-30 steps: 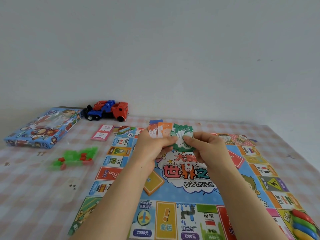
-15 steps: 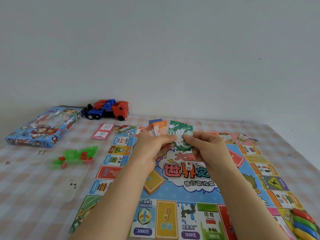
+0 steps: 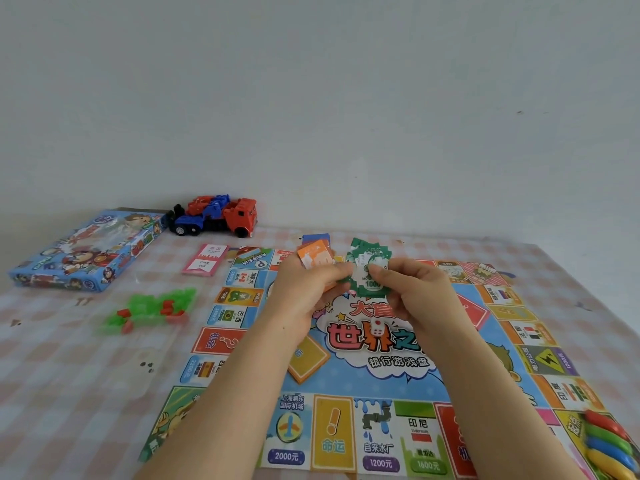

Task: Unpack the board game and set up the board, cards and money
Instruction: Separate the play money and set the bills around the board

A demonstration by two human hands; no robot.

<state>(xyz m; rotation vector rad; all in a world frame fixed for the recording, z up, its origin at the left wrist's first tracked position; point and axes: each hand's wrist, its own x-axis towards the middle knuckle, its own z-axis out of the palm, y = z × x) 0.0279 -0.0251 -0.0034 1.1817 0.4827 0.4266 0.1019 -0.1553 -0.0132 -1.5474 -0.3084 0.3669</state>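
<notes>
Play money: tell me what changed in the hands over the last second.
The right hand drew the green notes slightly rightward, opening a gap from the orange notes in the left hand. Both hands kept their grips; nothing was let go. Board, box and toy truck stayed put.

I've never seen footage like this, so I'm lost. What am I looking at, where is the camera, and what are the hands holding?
No machine here: these are a person's two bare hands, filmed by one camera worn on the head, looking forward and down. The left hand grips orange notes. The right hand pinches green play money, which the left hand also touches. Beneath them lies the game board on a checked tablecloth. On the left are the game box, a toy truck, pink notes and a pile of green and red houses. Coloured pawns lie at the board's near right corner.
</notes>
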